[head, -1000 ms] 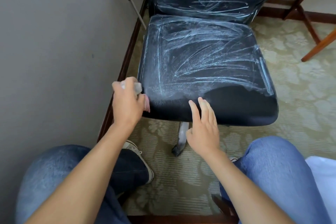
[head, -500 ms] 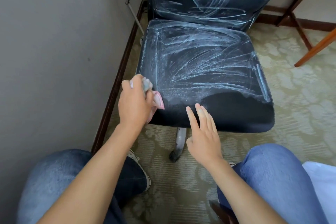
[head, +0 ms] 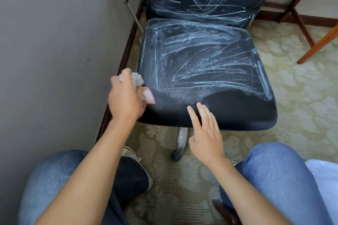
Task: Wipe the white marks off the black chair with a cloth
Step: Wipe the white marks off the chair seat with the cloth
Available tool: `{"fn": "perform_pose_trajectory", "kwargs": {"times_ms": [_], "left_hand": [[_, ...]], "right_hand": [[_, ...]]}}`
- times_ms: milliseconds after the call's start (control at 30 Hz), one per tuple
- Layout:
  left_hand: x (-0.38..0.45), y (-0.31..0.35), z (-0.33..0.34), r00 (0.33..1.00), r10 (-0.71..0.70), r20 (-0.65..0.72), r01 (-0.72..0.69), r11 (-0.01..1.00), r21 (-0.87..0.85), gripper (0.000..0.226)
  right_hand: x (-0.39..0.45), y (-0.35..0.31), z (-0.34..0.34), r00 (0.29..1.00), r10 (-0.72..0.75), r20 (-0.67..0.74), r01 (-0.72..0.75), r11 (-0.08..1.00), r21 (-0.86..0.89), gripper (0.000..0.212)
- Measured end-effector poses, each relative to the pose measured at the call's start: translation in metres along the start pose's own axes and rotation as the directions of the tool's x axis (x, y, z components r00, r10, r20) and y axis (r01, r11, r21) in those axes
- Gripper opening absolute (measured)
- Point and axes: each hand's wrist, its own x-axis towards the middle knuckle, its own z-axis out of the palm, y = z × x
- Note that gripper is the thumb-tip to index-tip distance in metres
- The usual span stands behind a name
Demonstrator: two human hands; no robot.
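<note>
Two hands at chair seat's front edge. Left hand, blurred, curled round bunched cloth, grey and pink, pressed on seat's front left corner. Right hand flat, fingers straight and together, tips resting on seat's front edge. Front strip of seat black; rest of seat and backrest streaked with white marks. Chair beside grey wall, on patterned carpet. Knees in jeans at bottom, sneaker between. Wooden legs at right.
</note>
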Motion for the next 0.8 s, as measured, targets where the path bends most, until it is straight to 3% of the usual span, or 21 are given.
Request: {"fn": "perform_pose_trajectory", "kwargs": {"times_ms": [67, 133, 200, 267, 333, 400, 500, 600, 700, 733, 767, 800], "left_hand": [[0.014, -0.015, -0.003, 0.987, -0.158, -0.022, 0.157, 0.987, -0.012, 0.043], [0.016, -0.017, 0.002, 0.981, -0.194, -0.005, 0.193, 0.979, -0.058, 0.041], [0.009, -0.01, 0.007, 0.996, -0.091, -0.003, 0.091, 0.994, -0.056, 0.043], [-0.001, 0.004, 0.011, 0.995, 0.097, 0.029, -0.095, 0.994, -0.049, 0.047], [-0.017, 0.022, 0.022, 0.943, 0.305, 0.135, -0.299, 0.952, -0.064, 0.05], [-0.042, 0.041, 0.041, 0.865, 0.433, 0.254, -0.403, 0.901, -0.163, 0.049], [-0.067, 0.061, 0.066, 0.829, 0.459, 0.319, -0.36, 0.875, -0.325, 0.037], [-0.066, 0.068, 0.065, 0.83, 0.416, 0.372, -0.245, 0.87, -0.427, 0.044], [-0.076, 0.076, 0.045, 0.691, 0.479, 0.541, -0.132, 0.82, -0.557, 0.06], [-0.081, 0.077, 0.039, 0.644, 0.512, 0.568, -0.151, 0.813, -0.562, 0.063], [-0.083, 0.074, 0.036, 0.638, 0.537, 0.552, -0.211, 0.811, -0.545, 0.063], [-0.082, 0.067, 0.033, 0.673, 0.551, 0.493, -0.301, 0.814, -0.497, 0.059]], "right_hand": [[0.0, 0.001, 0.0, 1.0, 0.003, -0.01, -0.003, 1.0, 0.012, 0.096], [-0.001, 0.001, 0.001, 1.0, 0.011, -0.02, -0.011, 1.0, 0.01, 0.096], [0.0, -0.001, 0.003, 0.999, 0.03, -0.032, -0.029, 0.999, 0.022, 0.094], [0.002, -0.003, 0.005, 0.997, 0.049, -0.059, -0.047, 0.998, 0.035, 0.094], [0.003, -0.004, 0.008, 0.995, 0.067, -0.072, -0.063, 0.997, 0.048, 0.095], [0.002, -0.004, 0.008, 0.994, 0.078, -0.076, -0.072, 0.994, 0.076, 0.094], [0.001, 0.002, 0.004, 0.989, 0.106, -0.103, -0.081, 0.971, 0.226, 0.082], [0.004, 0.008, -0.012, 0.961, 0.23, -0.151, -0.126, 0.858, 0.498, 0.067], [0.007, 0.009, -0.03, 0.899, 0.393, -0.194, -0.179, 0.733, 0.657, 0.074], [0.007, 0.008, -0.034, 0.9, 0.387, -0.201, -0.167, 0.731, 0.661, 0.081], [0.008, 0.007, -0.037, 0.912, 0.352, -0.208, -0.148, 0.759, 0.634, 0.085], [0.01, 0.006, -0.038, 0.927, 0.311, -0.209, -0.138, 0.802, 0.581, 0.085]]}}
